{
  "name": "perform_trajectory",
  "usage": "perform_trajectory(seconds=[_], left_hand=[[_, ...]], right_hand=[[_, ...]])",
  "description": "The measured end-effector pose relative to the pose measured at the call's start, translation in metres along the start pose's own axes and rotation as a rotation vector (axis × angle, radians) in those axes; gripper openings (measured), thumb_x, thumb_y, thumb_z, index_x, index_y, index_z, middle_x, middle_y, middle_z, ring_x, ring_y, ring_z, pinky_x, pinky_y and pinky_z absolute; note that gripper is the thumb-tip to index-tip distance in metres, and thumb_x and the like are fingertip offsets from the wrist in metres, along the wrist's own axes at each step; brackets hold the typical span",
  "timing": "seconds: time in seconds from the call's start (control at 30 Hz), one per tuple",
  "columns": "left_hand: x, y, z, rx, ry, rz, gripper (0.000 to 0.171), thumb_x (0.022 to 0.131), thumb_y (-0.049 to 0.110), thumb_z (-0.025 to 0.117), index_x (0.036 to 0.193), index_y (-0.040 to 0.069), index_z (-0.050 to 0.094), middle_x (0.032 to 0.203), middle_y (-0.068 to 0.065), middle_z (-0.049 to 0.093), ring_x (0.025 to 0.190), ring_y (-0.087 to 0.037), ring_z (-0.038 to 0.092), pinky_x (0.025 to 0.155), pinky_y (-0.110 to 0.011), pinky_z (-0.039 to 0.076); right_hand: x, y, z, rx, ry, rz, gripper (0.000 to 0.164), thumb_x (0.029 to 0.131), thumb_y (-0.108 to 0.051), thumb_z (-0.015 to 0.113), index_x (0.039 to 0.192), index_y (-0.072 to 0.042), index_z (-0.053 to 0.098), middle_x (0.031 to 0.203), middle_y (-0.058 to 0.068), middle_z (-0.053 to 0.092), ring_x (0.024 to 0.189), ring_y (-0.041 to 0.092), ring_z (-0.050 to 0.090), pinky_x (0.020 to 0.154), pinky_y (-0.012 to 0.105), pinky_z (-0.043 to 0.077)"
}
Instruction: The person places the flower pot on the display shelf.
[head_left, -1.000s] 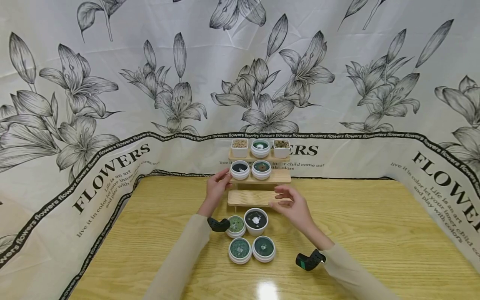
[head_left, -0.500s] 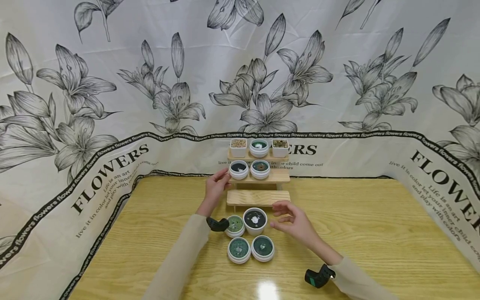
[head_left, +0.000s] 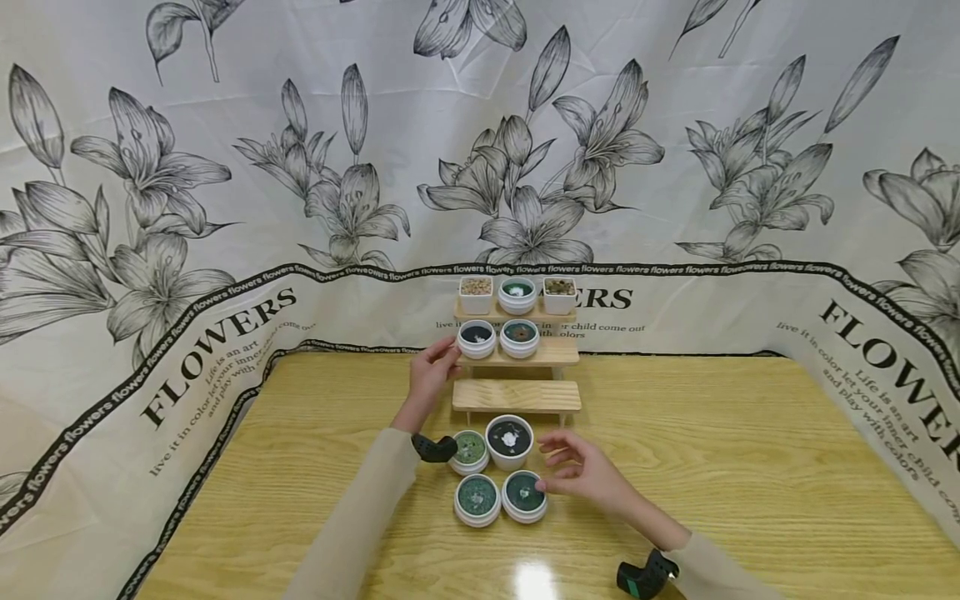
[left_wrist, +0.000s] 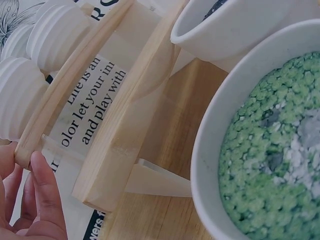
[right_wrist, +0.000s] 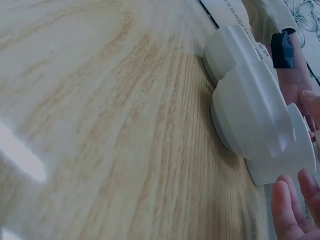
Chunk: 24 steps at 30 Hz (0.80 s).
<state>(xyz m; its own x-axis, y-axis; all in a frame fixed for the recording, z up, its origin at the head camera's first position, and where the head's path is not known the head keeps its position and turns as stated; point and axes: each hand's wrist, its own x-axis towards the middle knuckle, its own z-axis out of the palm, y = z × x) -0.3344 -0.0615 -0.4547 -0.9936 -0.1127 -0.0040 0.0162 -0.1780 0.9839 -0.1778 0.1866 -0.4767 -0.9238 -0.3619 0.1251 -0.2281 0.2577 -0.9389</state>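
Note:
My left hand pinches the left end of the middle wooden shelf of a tiered display stand, between thumb and fingers. My right hand is to the right of the front pots, fingers loosely bent and apart with nothing between them. In the head view its thumb overlaps the rim of a white pot with dark green filling. Beside that stands a speckled green pot. Behind them are a light green pot and a taller white pot with black filling.
On the middle tier stand two round pots, one dark-filled and one brownish green. The top tier carries two square pots and a round green pot. The bottom wooden shelf is bare. A flower-printed cloth hangs behind the table.
My right hand has left the right end of the bottom shelf and come down toward me, to the front right pot. My left hand stays at the middle shelf.

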Motion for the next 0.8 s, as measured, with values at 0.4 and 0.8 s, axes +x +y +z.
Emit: perform_trajectory(seconds=[0.4,0.8], left_hand=[[-0.001,0.002,0.000,-0.008,0.002,0.005,0.033,0.091,0.003,0.063,0.123,-0.006,0.062,0.088,-0.001,0.062,0.059,-0.002,0.059,0.064,-0.020,0.058],[0.000,0.002,0.001,0.012,0.006,-0.011,0.033,0.091,0.005,0.064,0.123,-0.003,0.063,0.089,-0.001,0.062,0.060,-0.002,0.059,0.067,-0.022,0.059]], right_hand=[[-0.006,0.003,0.007,0.052,-0.111,0.063,0.063,0.076,-0.011,0.081,0.127,0.007,0.048,0.123,0.030,0.052,0.103,0.024,0.057,0.084,0.025,0.056],[-0.006,0.009,0.014,0.094,-0.148,0.010,0.067,0.073,-0.006,0.082,0.126,0.011,0.046,0.119,0.030,0.053,0.099,0.016,0.059,0.084,0.022,0.056]])
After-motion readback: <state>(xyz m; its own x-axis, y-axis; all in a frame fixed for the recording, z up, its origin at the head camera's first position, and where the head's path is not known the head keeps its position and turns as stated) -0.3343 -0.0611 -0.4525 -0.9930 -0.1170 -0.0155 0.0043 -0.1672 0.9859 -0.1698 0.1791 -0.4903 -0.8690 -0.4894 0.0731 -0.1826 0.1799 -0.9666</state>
